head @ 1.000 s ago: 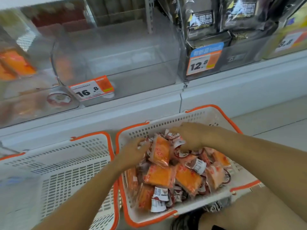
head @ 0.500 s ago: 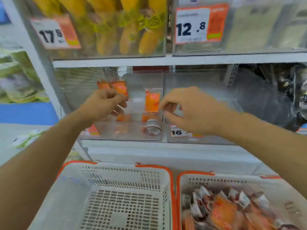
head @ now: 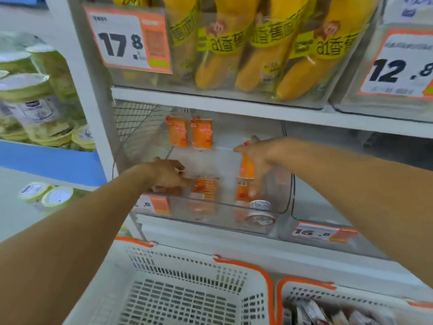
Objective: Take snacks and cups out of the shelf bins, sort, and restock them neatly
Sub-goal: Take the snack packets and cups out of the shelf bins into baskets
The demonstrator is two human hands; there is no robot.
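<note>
Shelving fills the view, white boards carrying clear bins with orange price tags; long yellow packs crowd the upper tier, and green-lidded tubs are stacked on the unit to the left. Two white baskets with orange rims stand below the shelf: the near one shows only its slotted floor, the one at the right holds mixed packets, likely the stock pulled out for sorting. The clear bin on the lower shelf is where both arms reach. Two orange packets stand upright against its back wall, side by side, apparently the start of a neat row. The right hand grasps another orange packet from above, fingers curled down its side, holding it upright near the bin's right wall, probably to stand it up in line. The left hand is loosely closed, a fingertip touching a packet near the front edge, seemingly steadying it; whether it grips anything I cannot tell. A small cup lies on its side at the front right corner, so sorting looks unfinished.
</note>
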